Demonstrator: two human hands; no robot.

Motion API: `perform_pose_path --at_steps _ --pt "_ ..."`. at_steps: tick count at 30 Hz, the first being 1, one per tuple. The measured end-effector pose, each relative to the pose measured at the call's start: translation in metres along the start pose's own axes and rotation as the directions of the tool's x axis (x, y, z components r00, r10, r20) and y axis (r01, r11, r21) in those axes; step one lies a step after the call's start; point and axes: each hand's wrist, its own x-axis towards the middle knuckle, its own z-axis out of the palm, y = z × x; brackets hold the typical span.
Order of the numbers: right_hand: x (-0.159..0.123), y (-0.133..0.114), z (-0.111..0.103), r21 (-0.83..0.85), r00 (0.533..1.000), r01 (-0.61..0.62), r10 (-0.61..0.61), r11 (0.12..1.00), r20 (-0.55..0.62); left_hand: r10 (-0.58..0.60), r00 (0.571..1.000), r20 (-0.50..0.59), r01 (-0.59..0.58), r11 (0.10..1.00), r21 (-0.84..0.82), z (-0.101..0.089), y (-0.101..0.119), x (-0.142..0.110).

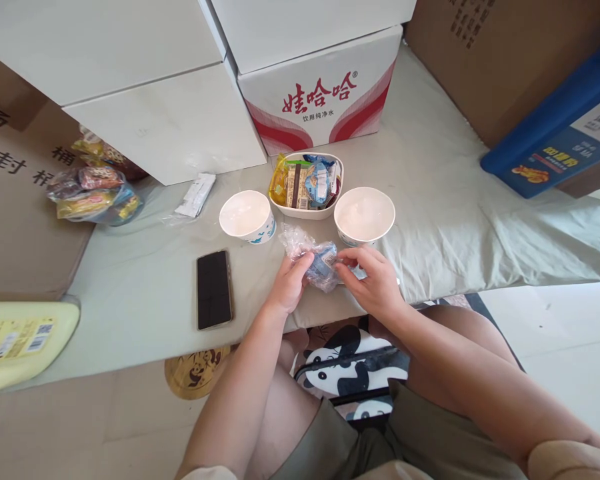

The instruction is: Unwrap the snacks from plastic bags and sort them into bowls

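My left hand (pixel 291 283) grips a crinkled clear plastic bag (pixel 300 241) with a blue snack packet (pixel 323 261) inside or against it. From the other side my right hand (pixel 370 277) pinches the right edge of this bundle, thumb and fingers close together. Just beyond the hands stand two white paper bowls, the left bowl (pixel 247 215) and the right bowl (pixel 364 213). Between and behind them sits a white oval tub (pixel 307 213) full of wrapped snacks in yellow, blue and brown packets.
A black phone (pixel 215 289) lies left of my hands. Behind it are a white packet (pixel 196 195) and a bag of snacks (pixel 97 193). A white printed carton (pixel 323 100) and white drawers (pixel 170 113) stand at the back. A blue package (pixel 555 127) leans at right.
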Motion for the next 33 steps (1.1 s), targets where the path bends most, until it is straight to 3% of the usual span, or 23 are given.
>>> perform_pose_path --at_steps 9,22,28,33 --pt "0.0 -0.004 0.001 -0.008 0.998 0.039 -0.039 0.999 -0.043 -0.018 0.999 -0.038 0.021 0.997 0.077 -0.004 -0.007 0.001" --pt "-0.003 -0.007 0.003 0.023 0.995 0.09 -0.089 0.996 -0.034 0.079 0.997 -0.025 -0.075 0.985 0.156 -0.008 -0.012 0.003" --pt "-0.004 -0.004 0.005 -0.013 1.0 0.027 -0.027 1.0 -0.008 0.097 0.994 -0.054 -0.085 0.978 0.192 -0.008 -0.01 0.003" --pt "-0.004 -0.003 0.005 -0.02 0.999 -0.029 0.029 0.999 0.013 0.122 0.992 -0.005 -0.118 0.968 0.222 -0.008 -0.011 0.003"
